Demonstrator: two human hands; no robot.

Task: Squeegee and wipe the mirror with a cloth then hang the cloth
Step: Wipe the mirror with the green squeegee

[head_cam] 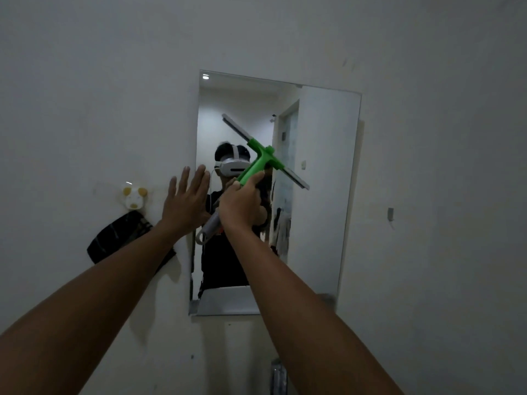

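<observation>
A frameless rectangular mirror hangs on the white wall. My right hand grips the handle of a green squeegee, whose grey blade tilts diagonally in front of the mirror's middle. My left hand is flat and spread, resting at the mirror's left edge, holding nothing. A dark cloth hangs on the wall left of the mirror, under a small white and yellow hook. My left forearm covers part of the cloth.
A small grey wall hook sits to the right of the mirror. A metal fitting shows at the bottom edge below the mirror. The mirror reflects a person wearing a headset and a doorway.
</observation>
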